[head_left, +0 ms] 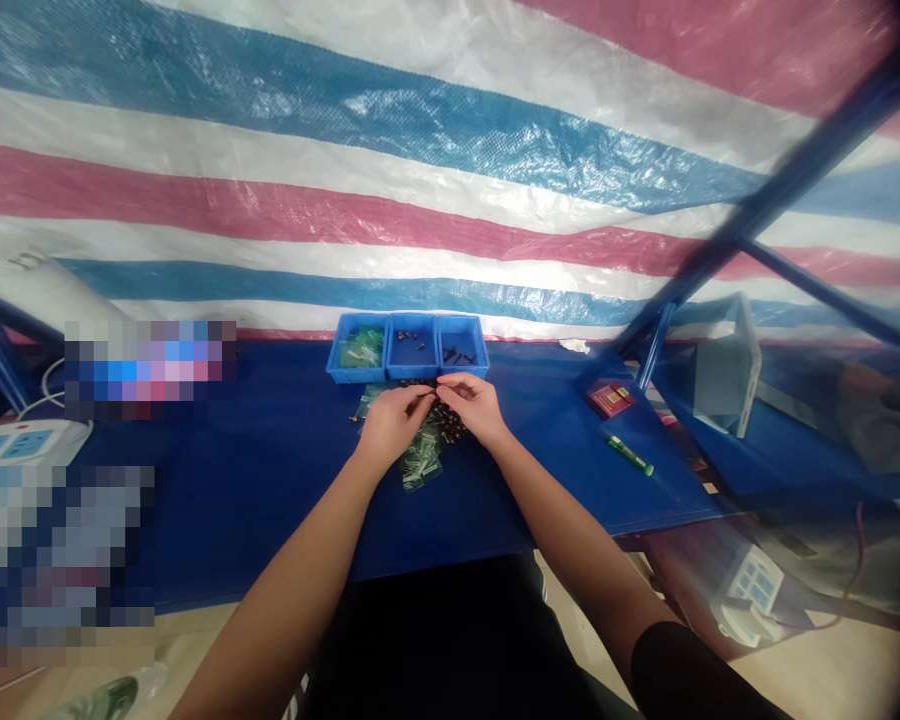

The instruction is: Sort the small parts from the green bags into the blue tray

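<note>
My left hand and my right hand meet above the middle of the blue table, fingertips pinched close together. Whatever sits between the fingers is too small to make out. Under and between them lies a pile of small dark and brassy metal parts. Nearer to me are small clear green-tinted packets. Just behind the hands stand three blue bins side by side. The left bin contains green-tinted packets, the middle bin a few small metal parts, and the right bin dark slim pieces.
A red box and a green tube lie on the table to the right. White power strips are at the far left. Blue metal posts and a striped plastic sheet bound the back.
</note>
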